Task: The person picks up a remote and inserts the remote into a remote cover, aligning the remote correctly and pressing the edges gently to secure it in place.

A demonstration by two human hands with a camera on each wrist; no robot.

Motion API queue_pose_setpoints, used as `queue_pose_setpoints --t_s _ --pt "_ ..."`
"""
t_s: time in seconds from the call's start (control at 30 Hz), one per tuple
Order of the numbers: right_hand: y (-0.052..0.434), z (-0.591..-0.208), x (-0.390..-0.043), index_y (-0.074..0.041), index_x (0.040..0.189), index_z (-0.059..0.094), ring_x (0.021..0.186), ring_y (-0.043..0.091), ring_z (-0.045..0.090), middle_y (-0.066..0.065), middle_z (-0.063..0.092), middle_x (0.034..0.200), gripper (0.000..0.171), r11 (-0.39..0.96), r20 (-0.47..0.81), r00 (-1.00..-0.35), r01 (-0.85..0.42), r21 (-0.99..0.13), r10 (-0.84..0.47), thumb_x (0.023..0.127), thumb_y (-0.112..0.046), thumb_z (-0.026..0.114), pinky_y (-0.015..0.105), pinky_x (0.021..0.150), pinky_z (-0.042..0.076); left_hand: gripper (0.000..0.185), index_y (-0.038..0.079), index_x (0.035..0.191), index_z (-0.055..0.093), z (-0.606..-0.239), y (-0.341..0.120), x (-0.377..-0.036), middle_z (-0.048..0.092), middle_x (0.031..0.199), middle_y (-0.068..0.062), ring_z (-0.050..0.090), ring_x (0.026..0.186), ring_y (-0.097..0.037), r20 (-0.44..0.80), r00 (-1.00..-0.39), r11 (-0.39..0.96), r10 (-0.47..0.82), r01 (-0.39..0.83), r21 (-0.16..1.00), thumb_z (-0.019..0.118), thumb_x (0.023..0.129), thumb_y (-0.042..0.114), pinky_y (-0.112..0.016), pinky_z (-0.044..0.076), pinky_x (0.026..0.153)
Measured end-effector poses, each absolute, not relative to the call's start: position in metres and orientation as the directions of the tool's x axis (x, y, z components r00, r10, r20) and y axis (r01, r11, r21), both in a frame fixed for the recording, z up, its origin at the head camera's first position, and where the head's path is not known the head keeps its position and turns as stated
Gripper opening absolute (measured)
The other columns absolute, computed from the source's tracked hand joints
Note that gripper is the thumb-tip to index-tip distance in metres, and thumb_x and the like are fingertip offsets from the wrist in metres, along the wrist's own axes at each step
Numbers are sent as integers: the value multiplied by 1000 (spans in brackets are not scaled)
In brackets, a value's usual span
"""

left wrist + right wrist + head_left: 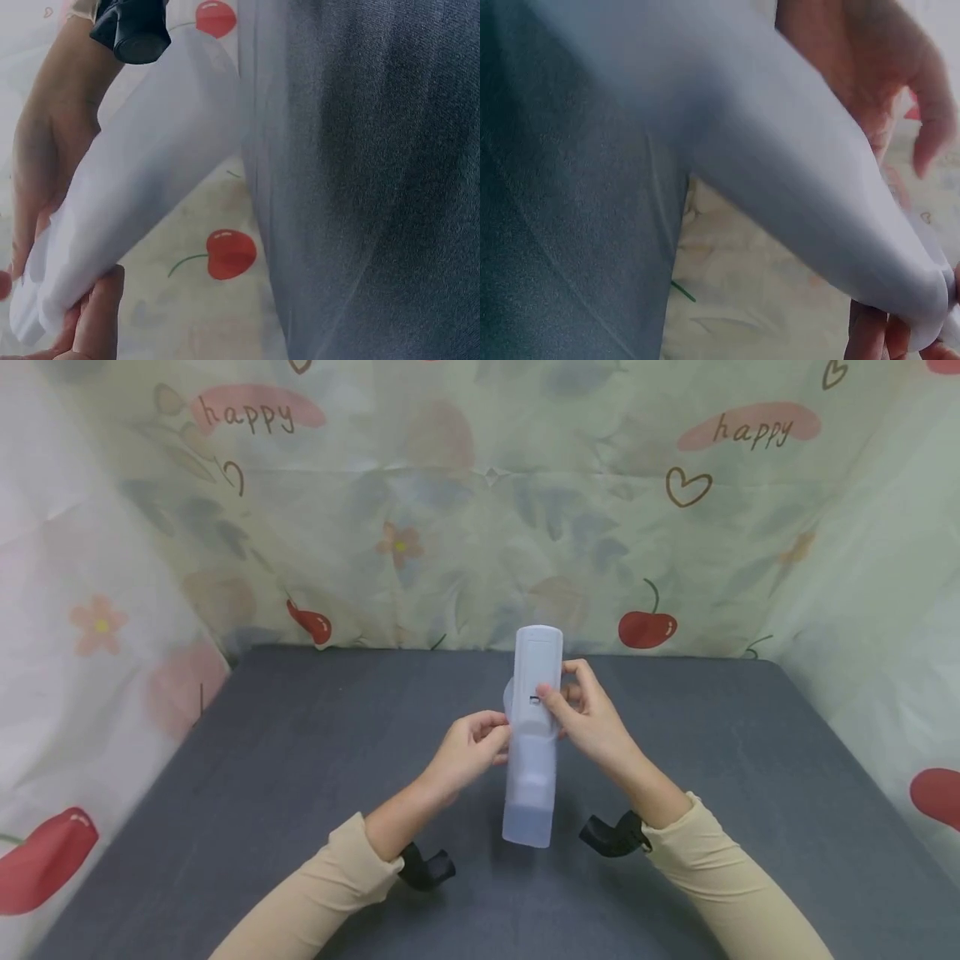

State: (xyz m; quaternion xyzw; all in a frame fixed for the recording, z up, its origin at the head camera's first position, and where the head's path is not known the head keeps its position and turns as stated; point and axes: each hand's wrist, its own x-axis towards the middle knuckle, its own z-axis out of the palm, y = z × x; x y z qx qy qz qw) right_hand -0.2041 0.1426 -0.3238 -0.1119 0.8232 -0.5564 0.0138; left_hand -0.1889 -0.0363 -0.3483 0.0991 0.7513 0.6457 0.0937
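Observation:
A long, pale white plastic housing point(531, 752) stands raised and nearly upright over the table, with a small dark slot in its upper front. A rounded, translucent edge sticks out from its left side. My right hand point(600, 722) grips its right side, thumb on the front near the slot and fingers behind. At the left side, my left hand point(468, 747) holds the edge with curled fingers, their tips partly hidden. In the left wrist view the housing point(150, 157) slants across, with left fingers point(100, 315) against its lower end. The right wrist view shows the housing point(780, 150) close up.
The dark grey table point(300, 760) stretches under both arms. A printed curtain point(487, 552) with cherries, flowers and hearts hangs behind it and along both sides. Black wrist mounts point(611, 835) sit at the beige sleeve cuffs.

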Motion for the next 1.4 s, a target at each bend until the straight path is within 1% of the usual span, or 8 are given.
queue_pose_setpoints --t_s 0.2,0.37,0.47,0.63,0.8,0.97,1.1,1.4 --pt "142 -324 -203 -6 123 37 74 13 61 13 62 85 37 348 120 -965 -199 -916 -235 97 -27 51 31 66 51 30 -2 104 61 -346 -37 -189 69 95 -18 63 76 -10 36 -960 210 276 97 973 62 90 25 -27 53 65" --pt "146 -323 -198 -4 128 36 80 12 64 21 63 97 37 320 118 -956 -204 -925 -269 97 -20 49 34 74 55 25 0 107 60 -345 -40 -190 63 78 -10 59 63 -8 71 -968 178 243 117 977 63 89 17 -24 47 58" --pt "149 -323 -194 -2 130 36 83 17 66 26 61 106 39 319 97 -958 -185 -930 -270 97 -16 50 36 78 56 25 1 110 58 -344 -42 -191 57 77 -6 59 61 -9 82 -971 150 224 117 982 63 89 13 -25 47 58" --pt "150 -331 -188 6 119 51 89 30 67 25 63 108 35 366 52 -960 -154 -918 -274 93 -17 57 33 77 56 26 1 112 56 -343 -44 -192 63 95 -16 64 66 -14 91 -977 123 194 116 986 62 90 14 -26 50 59" --pt "145 -338 -185 5 102 63 75 18 67 22 68 95 23 412 139 -963 -225 -883 -229 89 -13 63 24 69 55 28 0 114 54 -344 -44 -191 65 109 -21 69 77 -22 108 -973 117 205 134 984 61 91 13 -28 54 63" --pt "141 -340 -185 4 91 65 63 4 61 18 67 81 12 423 238 -956 -290 -858 -172 87 -8 63 20 61 53 30 -1 118 52 -344 -45 -192 65 110 -22 68 87 -28 159 -958 146 241 198 969 59 92 13 -31 55 69" --pt "138 -340 -186 2 86 66 59 6 59 16 66 75 9 419 276 -956 -293 -860 -101 87 -6 62 21 57 51 31 -2 118 51 -342 -44 -193 66 109 -22 68 90 -30 199 -941 181 275 254 950 59 92 13 -34 55 73" --pt "135 -337 -186 4 86 66 58 6 57 15 64 73 10 411 283 -959 -269 -871 -29 87 -4 61 19 58 51 31 -4 115 51 -344 -43 -193 66 105 -24 69 87 -29 191 -926 218 326 270 938 59 92 16 -31 56 71"
